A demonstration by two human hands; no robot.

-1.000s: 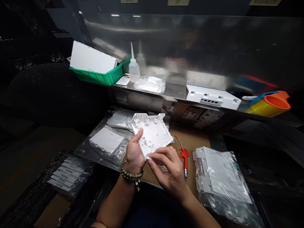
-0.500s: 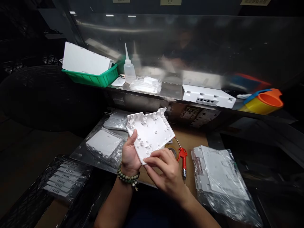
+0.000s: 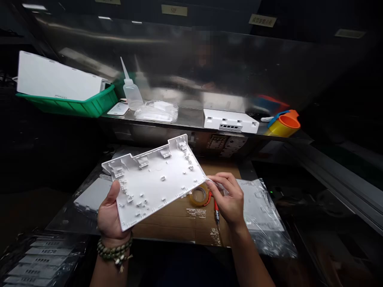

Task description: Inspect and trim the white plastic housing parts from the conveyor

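Observation:
A white plastic housing panel [image 3: 155, 183] is held tilted above the bench, its inner side with small clips and ribs facing me. My left hand [image 3: 112, 217], with a beaded bracelet at the wrist, grips its lower left edge, thumb on the inside face. My right hand [image 3: 226, 195] pinches the panel's right corner between thumb and fingers. Beneath the panel lie cardboard [image 3: 176, 219], a roll of tape [image 3: 199, 195] and a red air gun [image 3: 216, 205], partly covered by the panel and my right hand.
On the metal shelf stand a green bin [image 3: 98, 103] of white panels, a squeeze bottle [image 3: 133, 95], a bagged bundle [image 3: 157, 111], a white housing [image 3: 231, 120] and a yellow-orange cup [image 3: 284, 123]. Bagged panels [image 3: 263, 207] lie right; another white panel [image 3: 92, 193] lies left.
My right hand has moved from the panel's lower corner near my left hand to its right corner. The panel appears larger and turned. The camera view has swung right.

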